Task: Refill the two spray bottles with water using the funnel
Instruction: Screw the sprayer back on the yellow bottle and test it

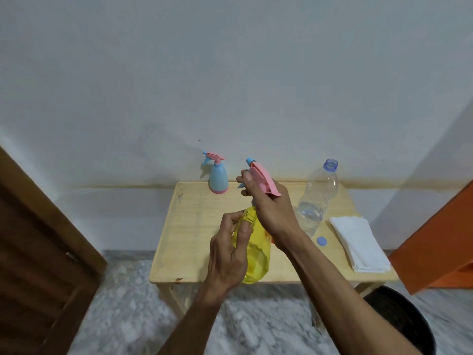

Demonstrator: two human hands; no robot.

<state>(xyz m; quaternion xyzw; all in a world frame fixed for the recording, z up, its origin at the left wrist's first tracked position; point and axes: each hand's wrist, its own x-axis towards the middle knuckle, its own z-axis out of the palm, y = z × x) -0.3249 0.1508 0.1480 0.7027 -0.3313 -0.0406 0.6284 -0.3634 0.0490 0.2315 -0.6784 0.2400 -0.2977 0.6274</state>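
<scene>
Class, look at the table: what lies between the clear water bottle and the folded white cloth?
In the head view, only bare tabletop separates the water bottle from the white cloth; the blue cap sits just nearer.

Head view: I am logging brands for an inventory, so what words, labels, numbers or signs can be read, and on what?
None can be read.
Yellow spray bottle: no print visible.
Blue spray bottle: no print visible.
Clear water bottle: no label visible.
Blue cap: any marking too small to tell.

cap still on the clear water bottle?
No: the clear water bottle stands with its neck open, and its blue cap lies on the table beside it.
</scene>
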